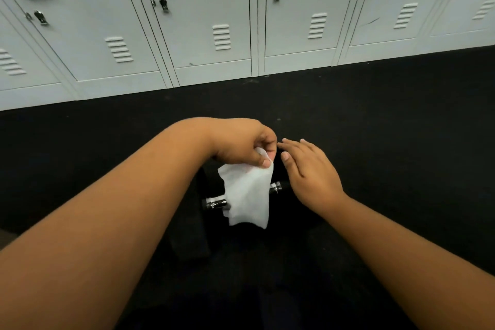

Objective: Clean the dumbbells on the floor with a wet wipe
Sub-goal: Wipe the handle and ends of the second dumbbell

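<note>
The dumbbell [217,203] lies on the black floor [388,120] below our hands. Our left hand [241,144] pinches a wet wipe [249,195] hanging over its chrome handle; our right hand [305,169] hovers beside, fingers straight, grip holding nothing.

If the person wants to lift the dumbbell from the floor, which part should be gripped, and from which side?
Probably the chrome handle of the dumbbell, taken from above. It is the narrow bar between two wide black heads and lies level on the floor. The wet wipe, pinched by the left hand, hangs over its middle, so move that first.
</note>
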`<state>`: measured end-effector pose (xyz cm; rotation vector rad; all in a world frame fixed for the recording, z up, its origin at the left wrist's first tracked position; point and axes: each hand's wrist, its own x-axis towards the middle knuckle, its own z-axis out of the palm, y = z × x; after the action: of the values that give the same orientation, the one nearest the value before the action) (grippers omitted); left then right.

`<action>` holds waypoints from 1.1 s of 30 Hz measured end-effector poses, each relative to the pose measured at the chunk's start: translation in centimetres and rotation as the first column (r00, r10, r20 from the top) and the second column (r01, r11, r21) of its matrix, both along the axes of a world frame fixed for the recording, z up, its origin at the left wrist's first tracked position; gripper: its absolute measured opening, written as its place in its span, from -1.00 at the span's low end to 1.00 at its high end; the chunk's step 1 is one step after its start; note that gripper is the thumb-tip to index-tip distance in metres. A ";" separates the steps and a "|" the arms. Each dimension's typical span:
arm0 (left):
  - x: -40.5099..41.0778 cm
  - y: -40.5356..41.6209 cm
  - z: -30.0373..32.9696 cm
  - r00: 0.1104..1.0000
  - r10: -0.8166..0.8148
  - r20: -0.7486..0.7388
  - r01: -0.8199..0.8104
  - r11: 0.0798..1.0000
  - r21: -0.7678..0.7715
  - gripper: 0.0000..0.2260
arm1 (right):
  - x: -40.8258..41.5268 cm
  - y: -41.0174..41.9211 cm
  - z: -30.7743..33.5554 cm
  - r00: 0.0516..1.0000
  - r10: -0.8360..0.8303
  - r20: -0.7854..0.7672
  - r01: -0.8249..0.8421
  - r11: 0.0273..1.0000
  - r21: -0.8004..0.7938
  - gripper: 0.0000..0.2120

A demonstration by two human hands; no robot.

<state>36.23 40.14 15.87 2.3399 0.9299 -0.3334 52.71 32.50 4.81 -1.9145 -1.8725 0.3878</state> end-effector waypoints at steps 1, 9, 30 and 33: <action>0.3 0.6 -0.9 1.000 0.024 0.009 -0.024 0.999 0.043 -0.97 | 0.0 -0.3 0.1 1.000 -0.004 -0.012 0.004 1.000 0.014 -0.59; 0.9 0.1 -11.4 0.944 0.310 -0.112 -0.262 0.912 0.316 -0.58 | -0.4 -1.4 -0.2 0.999 -0.045 0.001 0.045 0.993 0.113 -0.57; 4.2 -3.1 -12.6 0.878 0.000 -0.478 0.134 0.960 0.247 -0.58 | -0.6 -1.0 -1.0 0.994 -0.089 0.066 0.076 0.983 0.169 -0.50; 3.2 -4.2 -13.4 0.951 0.018 -0.307 0.120 0.897 0.426 -0.70 | -0.6 -1.0 -0.9 0.994 -0.083 0.072 0.070 0.984 0.163 -0.49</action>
<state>39.39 35.97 2.43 2.7853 1.1930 -0.5690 52.06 31.47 3.90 -1.9108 -1.8131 0.1350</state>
